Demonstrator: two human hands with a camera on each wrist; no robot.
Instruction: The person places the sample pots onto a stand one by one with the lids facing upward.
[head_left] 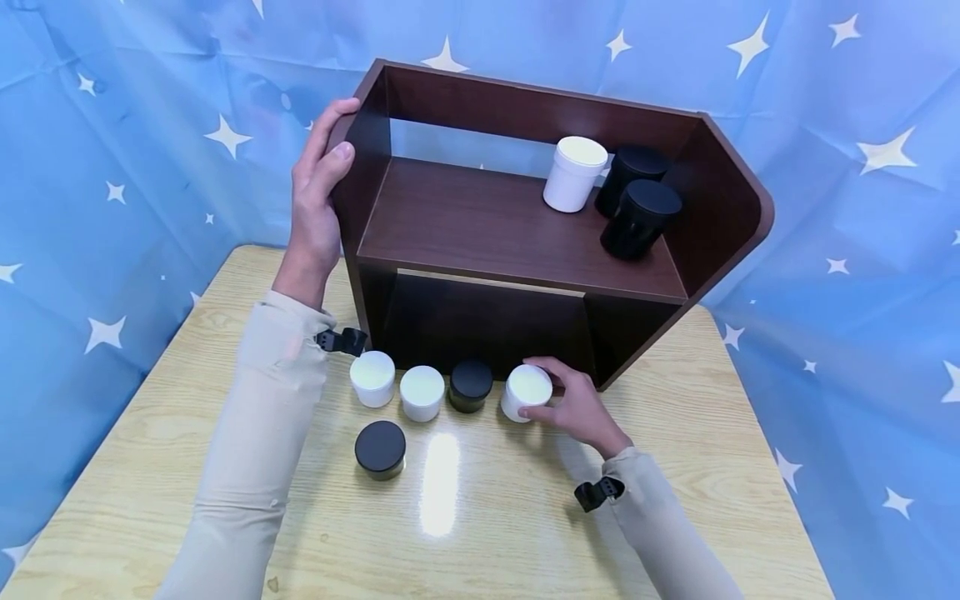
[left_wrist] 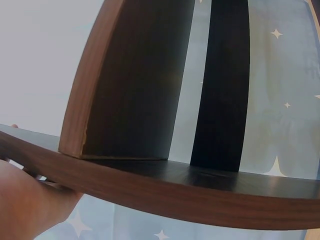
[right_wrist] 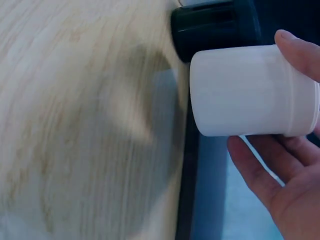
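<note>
My left hand point(head_left: 317, 192) grips the left side panel of a dark brown wooden shelf point(head_left: 457, 208); part of the hand is hidden behind the panel in the left wrist view. My right hand point(head_left: 581, 410) holds a white lidded jar point(head_left: 527, 390) between thumb and fingers, in front of the lower compartment. The right wrist view shows this white jar side-on, close to a black jar point(right_wrist: 215, 30). Left of it in the head view are a black jar point(head_left: 471, 383) and two white jars, one in the middle point(head_left: 422, 392) and one at the left end point(head_left: 372, 377).
Nearer on the wooden table point(head_left: 510, 533) stands another black jar point(head_left: 380, 448). On the upper shelf board, toward the right, are a white jar point(head_left: 574, 173) and two black jars, the front one point(head_left: 641, 218) before the rear one point(head_left: 637, 162). A blue star-patterned cloth point(head_left: 135, 100) hangs behind.
</note>
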